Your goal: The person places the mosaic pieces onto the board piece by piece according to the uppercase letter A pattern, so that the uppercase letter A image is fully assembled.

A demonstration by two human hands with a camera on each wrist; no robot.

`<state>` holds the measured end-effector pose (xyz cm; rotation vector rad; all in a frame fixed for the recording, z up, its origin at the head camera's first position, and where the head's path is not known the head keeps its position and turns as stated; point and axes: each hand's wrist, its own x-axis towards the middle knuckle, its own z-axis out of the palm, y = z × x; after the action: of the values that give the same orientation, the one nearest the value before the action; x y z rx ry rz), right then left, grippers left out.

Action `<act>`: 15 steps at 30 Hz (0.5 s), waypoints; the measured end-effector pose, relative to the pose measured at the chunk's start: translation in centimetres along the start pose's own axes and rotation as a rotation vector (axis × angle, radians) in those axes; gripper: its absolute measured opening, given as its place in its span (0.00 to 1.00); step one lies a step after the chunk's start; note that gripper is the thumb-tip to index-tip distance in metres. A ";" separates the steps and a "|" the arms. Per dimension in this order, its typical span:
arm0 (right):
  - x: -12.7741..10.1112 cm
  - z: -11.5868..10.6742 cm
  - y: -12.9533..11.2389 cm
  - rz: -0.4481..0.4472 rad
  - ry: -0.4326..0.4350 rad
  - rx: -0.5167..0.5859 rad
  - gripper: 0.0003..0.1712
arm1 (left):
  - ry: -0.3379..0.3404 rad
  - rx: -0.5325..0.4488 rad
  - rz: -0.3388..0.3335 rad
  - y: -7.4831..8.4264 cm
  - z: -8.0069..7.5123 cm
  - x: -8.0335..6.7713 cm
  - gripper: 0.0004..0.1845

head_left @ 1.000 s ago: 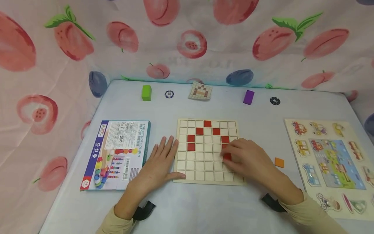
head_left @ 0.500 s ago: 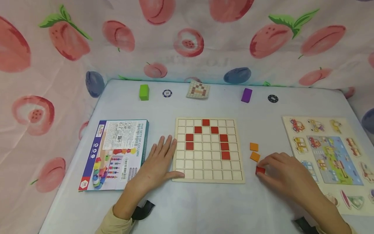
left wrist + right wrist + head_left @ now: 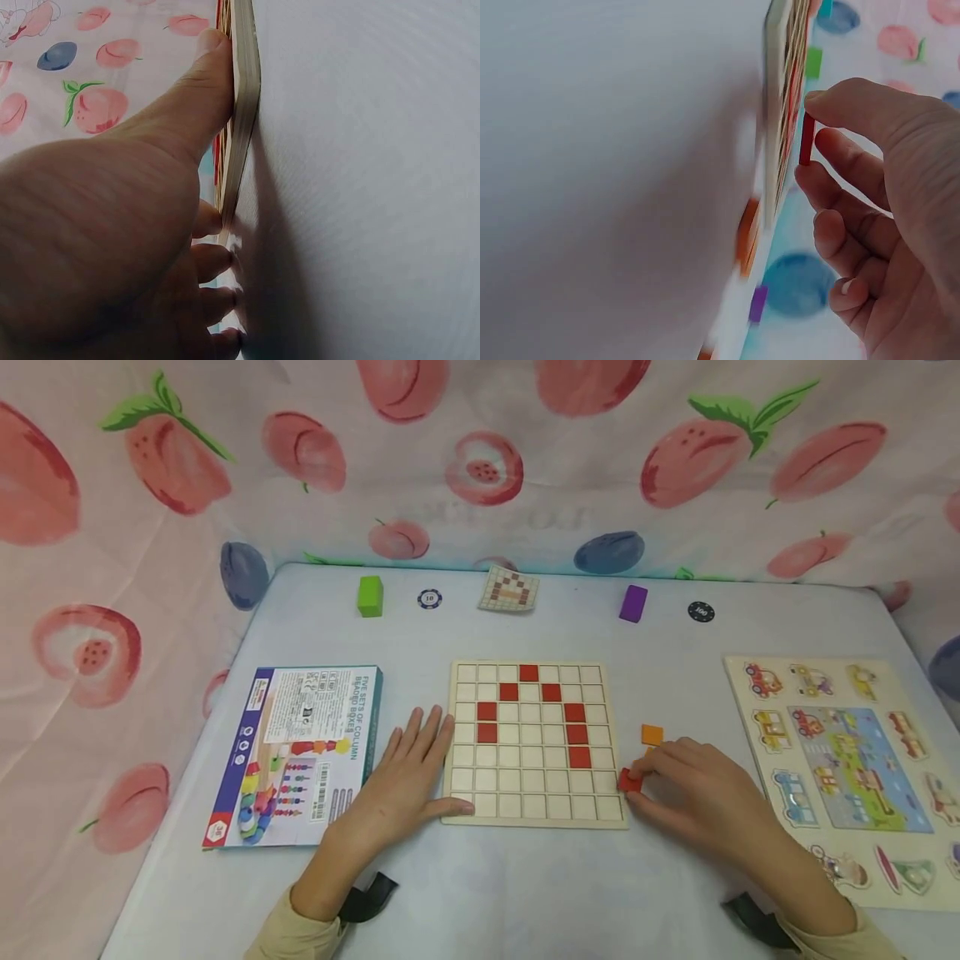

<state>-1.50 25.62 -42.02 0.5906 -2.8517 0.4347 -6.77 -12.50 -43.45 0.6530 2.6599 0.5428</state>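
While the left hand [image 3: 405,777] sits with fingers straight at the left edge of the wooden grid board [image 3: 536,783] mid-frame, thumb over its lower left corner, the right hand [image 3: 697,785] is pinching a red square tile [image 3: 628,782] by the board's lower right edge. Can't tell if they touch, and fingers cover part of it. Same hand hides most of the lower orange tile [image 3: 649,750]. The vehicle puzzle board [image 3: 862,843] gets cropped at far right.
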 end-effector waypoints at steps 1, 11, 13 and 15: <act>0.8 0.3 -0.4 -0.025 -0.004 0.008 0.15 | 0.001 0.002 0.000 0.0 0.0 0.0 0.62; 8.6 3.5 -6.2 -0.185 -0.145 0.096 0.10 | -0.005 0.010 -0.005 -0.1 -0.1 0.0 0.62; 9.8 3.9 -7.2 -0.211 -0.165 0.093 0.11 | -0.003 0.011 -0.003 -0.1 -0.1 0.0 0.62; 10.7 4.4 -8.1 -0.245 -0.168 0.082 0.10 | -0.003 0.011 -0.003 -0.1 -0.1 0.0 0.62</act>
<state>-8.42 13.29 -41.52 1.0236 -2.8739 0.4811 -6.82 -12.65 -43.40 0.6522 2.6628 0.5267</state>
